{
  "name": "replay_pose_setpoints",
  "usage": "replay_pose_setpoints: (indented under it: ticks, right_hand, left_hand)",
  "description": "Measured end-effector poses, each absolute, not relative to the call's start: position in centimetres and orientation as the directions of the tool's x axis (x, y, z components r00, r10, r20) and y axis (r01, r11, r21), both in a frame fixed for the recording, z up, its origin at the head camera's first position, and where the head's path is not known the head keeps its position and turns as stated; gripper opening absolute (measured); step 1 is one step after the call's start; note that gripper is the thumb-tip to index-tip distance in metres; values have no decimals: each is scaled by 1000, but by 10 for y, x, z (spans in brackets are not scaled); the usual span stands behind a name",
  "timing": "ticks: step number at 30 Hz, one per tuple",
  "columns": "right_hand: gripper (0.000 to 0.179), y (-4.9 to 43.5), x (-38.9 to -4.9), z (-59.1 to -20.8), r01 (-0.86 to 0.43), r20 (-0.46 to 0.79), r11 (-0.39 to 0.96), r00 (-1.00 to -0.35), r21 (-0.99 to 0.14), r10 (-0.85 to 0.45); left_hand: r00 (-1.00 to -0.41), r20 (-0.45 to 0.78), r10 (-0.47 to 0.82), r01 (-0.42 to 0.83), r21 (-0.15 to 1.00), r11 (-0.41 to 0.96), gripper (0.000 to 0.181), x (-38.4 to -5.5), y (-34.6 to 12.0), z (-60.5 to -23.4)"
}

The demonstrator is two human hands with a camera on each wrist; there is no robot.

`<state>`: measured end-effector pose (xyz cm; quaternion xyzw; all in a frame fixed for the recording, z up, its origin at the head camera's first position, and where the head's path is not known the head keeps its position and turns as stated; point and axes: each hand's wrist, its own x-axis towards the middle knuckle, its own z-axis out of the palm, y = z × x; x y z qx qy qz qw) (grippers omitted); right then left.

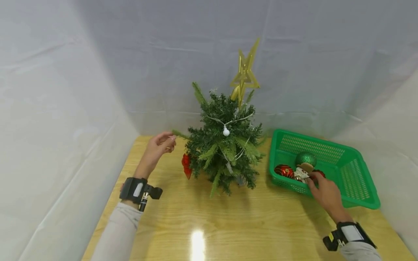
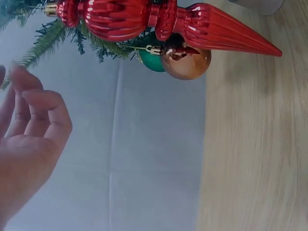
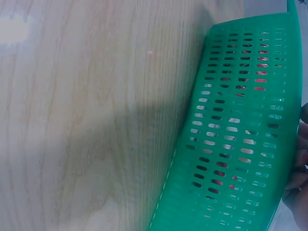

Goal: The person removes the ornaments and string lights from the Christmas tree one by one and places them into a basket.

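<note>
My left hand (image 1: 160, 144) pinches the tip of a light-green branch (image 1: 180, 135) on the left side of a small Christmas tree (image 1: 222, 145). Below that branch a red spindle-shaped ornament (image 1: 186, 166) hangs; the left wrist view shows it large, with a copper ball (image 2: 187, 62) and a green ball (image 2: 152, 61) behind it. My right hand (image 1: 327, 194) reaches over the near rim of a green basket (image 1: 356, 203) and grips a snowman ornament (image 1: 301, 173) with a brown hat. In the right wrist view the basket wall hides most of the hand.
In the basket, a glittery green ball (image 1: 306, 158) and red balls (image 1: 283, 171) lie around the snowman. A gold star (image 1: 245, 74) tops the tree, leaning right. A string light with a white bulb (image 1: 226, 131) crosses the branches. White sheeting (image 1: 183, 65) encloses the wooden table (image 1: 228, 221).
</note>
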<state>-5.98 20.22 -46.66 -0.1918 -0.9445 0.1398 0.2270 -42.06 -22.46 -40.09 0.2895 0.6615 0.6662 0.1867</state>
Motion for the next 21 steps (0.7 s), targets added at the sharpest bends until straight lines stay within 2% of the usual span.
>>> replay_pose_setpoints:
  ticks: [3, 7, 11, 21]
  right_hand:
    - [23, 201, -59, -467, 289, 397, 885, -812, -365, 429]
    - [23, 200, -58, -467, 285, 411, 885, -804, -369, 430]
    - [21, 198, -57, -466, 260, 432, 892, -802, -370, 412]
    - [12, 187, -56, -468, 170, 546, 928, -768, -331, 335]
  left_hand:
    - [-791, 131, 598, 126, 991, -51, 36, -419, -224, -400]
    - [-821, 117, 559, 136, 991, -8, 45, -419, -222, -396]
    - [-819, 114, 563, 169, 985, 46, 50, -418, -221, -390]
    - [-825, 145, 546, 230, 969, 90, 39, -405, -228, -385]
